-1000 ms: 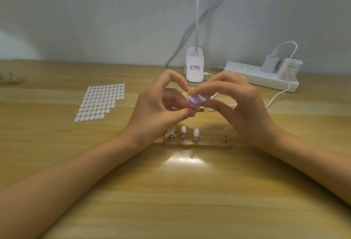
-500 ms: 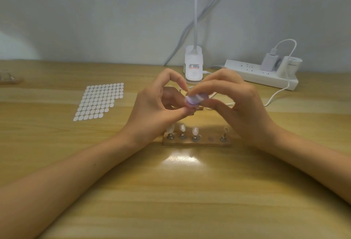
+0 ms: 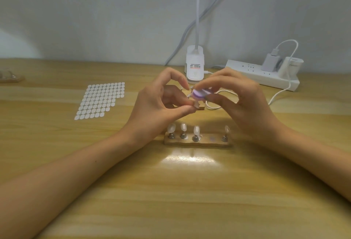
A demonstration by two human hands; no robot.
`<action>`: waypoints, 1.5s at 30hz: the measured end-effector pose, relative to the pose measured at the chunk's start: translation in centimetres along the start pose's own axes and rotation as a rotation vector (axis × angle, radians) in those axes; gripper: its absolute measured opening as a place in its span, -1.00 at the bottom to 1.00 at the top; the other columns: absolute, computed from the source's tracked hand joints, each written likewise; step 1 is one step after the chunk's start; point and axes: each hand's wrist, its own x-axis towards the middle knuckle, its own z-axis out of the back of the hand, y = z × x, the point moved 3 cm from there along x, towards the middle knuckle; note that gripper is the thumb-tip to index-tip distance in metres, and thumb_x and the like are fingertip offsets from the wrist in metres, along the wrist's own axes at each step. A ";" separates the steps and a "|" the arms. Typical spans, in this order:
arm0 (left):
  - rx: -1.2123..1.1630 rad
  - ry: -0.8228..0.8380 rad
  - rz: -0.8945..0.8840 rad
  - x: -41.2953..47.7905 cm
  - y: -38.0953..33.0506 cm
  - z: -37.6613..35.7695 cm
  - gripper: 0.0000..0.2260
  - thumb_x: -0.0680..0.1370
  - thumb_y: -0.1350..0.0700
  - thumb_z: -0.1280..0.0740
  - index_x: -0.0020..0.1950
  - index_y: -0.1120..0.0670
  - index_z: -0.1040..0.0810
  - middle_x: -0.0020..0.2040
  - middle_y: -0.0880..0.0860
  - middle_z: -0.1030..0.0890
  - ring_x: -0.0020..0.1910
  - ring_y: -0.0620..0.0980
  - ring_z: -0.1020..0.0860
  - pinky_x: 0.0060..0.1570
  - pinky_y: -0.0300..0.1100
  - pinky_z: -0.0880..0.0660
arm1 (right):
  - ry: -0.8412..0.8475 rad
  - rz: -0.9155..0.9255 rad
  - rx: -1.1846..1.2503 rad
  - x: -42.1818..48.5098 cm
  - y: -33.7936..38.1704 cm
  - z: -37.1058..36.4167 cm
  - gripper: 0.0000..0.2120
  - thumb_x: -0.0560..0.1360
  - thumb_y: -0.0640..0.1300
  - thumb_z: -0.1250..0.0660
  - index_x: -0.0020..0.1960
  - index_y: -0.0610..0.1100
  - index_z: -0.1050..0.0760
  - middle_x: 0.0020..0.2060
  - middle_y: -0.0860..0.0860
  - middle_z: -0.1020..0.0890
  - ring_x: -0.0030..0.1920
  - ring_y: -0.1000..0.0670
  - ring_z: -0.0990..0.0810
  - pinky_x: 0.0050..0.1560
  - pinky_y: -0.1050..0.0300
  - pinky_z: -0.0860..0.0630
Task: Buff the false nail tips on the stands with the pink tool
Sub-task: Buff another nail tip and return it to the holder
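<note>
Near: wooden base (image 3: 198,143), four nail tips (image 3: 196,130) upright, one socket bare. Beyond, left hand (image 3: 157,103) pinches fifth stand (image 3: 197,105). Right hand (image 3: 241,103) pinches pink tool (image 3: 200,94), long axis 9-to-3, at 1 o'clock from left pinch; contact blurred.

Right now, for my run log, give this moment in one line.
left hand: pinches one stand | right hand: holds pink tool over it | wooden base: four tips upright

wall (image 3: 95,10): pale grey; table (image 3: 171,200): light wood, glare patch (image 3: 189,158)
</note>
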 end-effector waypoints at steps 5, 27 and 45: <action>-0.017 0.022 -0.022 -0.1 -0.2 0.0 -0.57 0.42 0.29 -0.56 0.19 0.10 -0.46 -0.19 0.08 -0.73 -0.15 0.03 -0.73 0.00 0.12 -0.65 | -0.008 -0.020 -0.003 -0.2 -0.3 0.1 -0.82 0.54 -0.21 -0.39 0.13 -0.14 -0.66 -0.02 -0.07 -0.62 0.00 -0.02 -0.58 0.03 0.10 -0.54; -0.089 0.005 0.004 -0.2 -0.7 0.0 -0.59 0.42 0.26 -0.55 0.16 0.05 -0.47 -0.17 0.05 -0.73 -0.13 -0.01 -0.73 -0.04 -0.20 -0.62 | -0.075 -0.052 -0.039 -1.0 -1.2 1.3 -0.77 0.50 -0.20 -0.40 0.14 -0.21 -0.64 -0.03 -0.09 -0.61 -0.05 0.02 -0.56 0.02 0.17 -0.53; 0.694 0.175 -0.260 -2.7 -5.0 -4.0 -0.38 0.49 0.07 -0.50 0.31 -0.28 -0.18 -0.10 -0.26 -0.59 0.09 -0.29 -0.40 0.32 -0.12 -0.17 | -0.083 -0.545 0.683 -1.5 -5.0 0.7 -0.77 0.49 -0.03 -0.40 0.14 0.04 -0.66 0.07 -0.03 -0.72 0.07 -0.05 -0.69 0.10 0.13 -0.62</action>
